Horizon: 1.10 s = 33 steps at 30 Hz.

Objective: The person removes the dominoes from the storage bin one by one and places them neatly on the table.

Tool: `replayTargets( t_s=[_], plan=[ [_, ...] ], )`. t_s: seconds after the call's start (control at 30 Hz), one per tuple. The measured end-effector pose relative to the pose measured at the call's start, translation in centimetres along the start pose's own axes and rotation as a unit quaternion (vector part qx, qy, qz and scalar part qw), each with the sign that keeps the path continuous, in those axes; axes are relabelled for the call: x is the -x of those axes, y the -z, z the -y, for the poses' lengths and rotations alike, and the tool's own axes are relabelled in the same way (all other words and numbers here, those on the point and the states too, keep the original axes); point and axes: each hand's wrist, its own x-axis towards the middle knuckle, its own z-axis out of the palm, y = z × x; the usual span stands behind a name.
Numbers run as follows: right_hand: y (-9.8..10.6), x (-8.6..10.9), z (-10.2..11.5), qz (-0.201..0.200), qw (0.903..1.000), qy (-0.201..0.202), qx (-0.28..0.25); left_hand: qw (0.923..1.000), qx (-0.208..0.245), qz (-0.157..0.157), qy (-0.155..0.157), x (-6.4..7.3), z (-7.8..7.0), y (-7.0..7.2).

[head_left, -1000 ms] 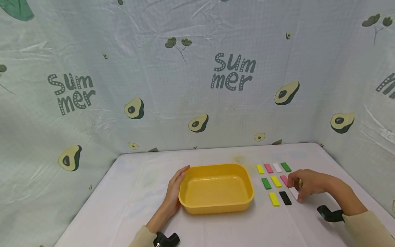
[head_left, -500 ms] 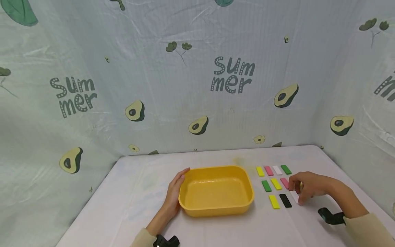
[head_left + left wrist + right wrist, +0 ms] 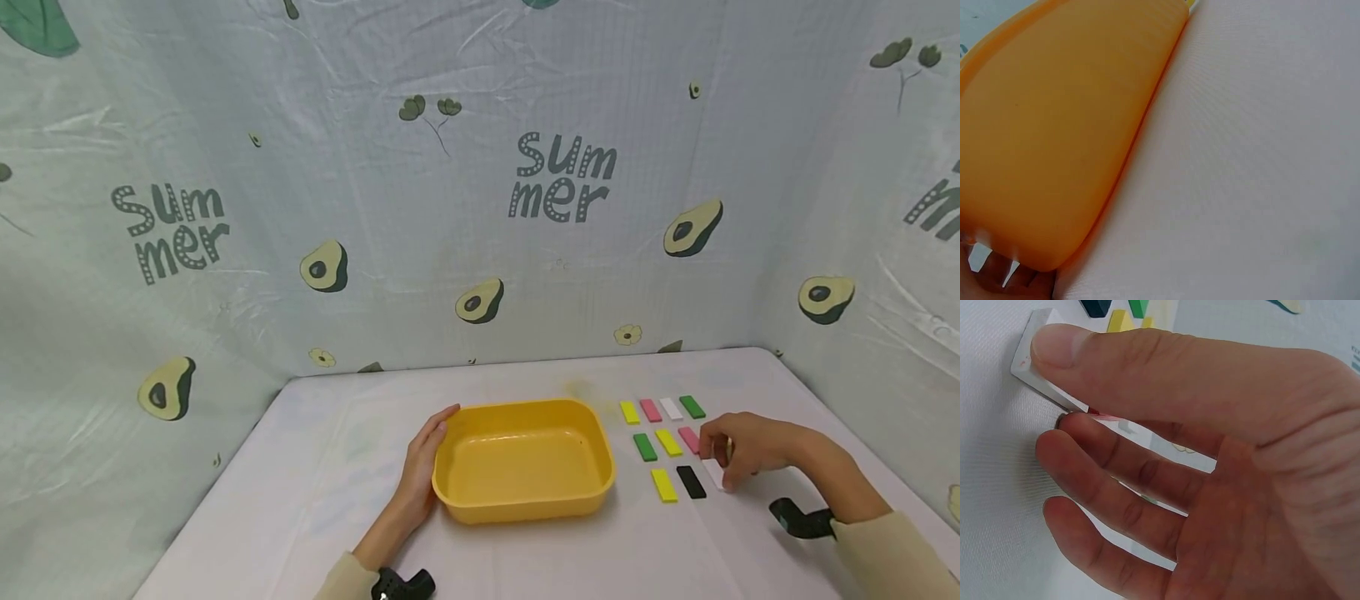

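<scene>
At the right of the head view, my right hand (image 3: 757, 450) pinches a white rectangular block (image 3: 713, 473) lying on the table. Its thumb lies on one end of the white block (image 3: 1038, 359) in the right wrist view; the index fingertip is by the other end, partly hidden. My left hand (image 3: 420, 467) rests along the left side of a yellow tray (image 3: 525, 510), its fingers fairly straight against the wall. The left wrist view has the tray's side (image 3: 1066, 131) close up, with the fingers at the lower left. Beside the right hand lies a pink block (image 3: 689, 440).
Rows of small blocks lie right of the tray, among them a black block (image 3: 691, 482), a yellow block (image 3: 663, 485) and a green block (image 3: 692, 407). A white cloth covers the table (image 3: 337, 450). A printed curtain (image 3: 405, 217) rises behind and at both sides.
The camera view has shifted slightly. Both hands, the tray and the blocks keep nearly the same places.
</scene>
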Motion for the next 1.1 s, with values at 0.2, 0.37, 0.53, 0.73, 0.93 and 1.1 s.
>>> replayTargets(
  t_s=[0.2, 0.37, 0.53, 0.73, 0.93, 1.1],
  plan=[
    [0.02, 0.03, -0.17, 0.008, 0.9999, 0.015, -0.003, 1.0, 0.002, 0.0, 0.0, 0.06, 0.06, -0.02],
    [0.13, -0.05, -0.21, 0.006, 0.9998, 0.018, -0.005, 1.0, 0.003, -0.002, -0.004, -0.1, 0.14, -0.01],
    [0.05, -0.1, -0.31, 0.015, 0.9995, 0.017, -0.022, 1.0, 0.002, -0.002, -0.004, -0.06, 0.15, 0.0],
    [0.14, 0.07, -0.3, 0.012, 0.9996, 0.019, -0.019, 1.0, 0.002, 0.004, -0.003, -0.01, 0.07, -0.16],
    [0.24, -0.01, -0.44, 0.008, 0.9995, 0.023, -0.021, 1.0, 0.003, -0.002, -0.006, -0.14, -0.03, -0.25],
    [0.14, -0.06, -0.54, 0.013, 0.9993, 0.022, -0.027, 1.0, 0.002, -0.007, -0.001, 0.01, 0.04, -0.26]
  ],
)
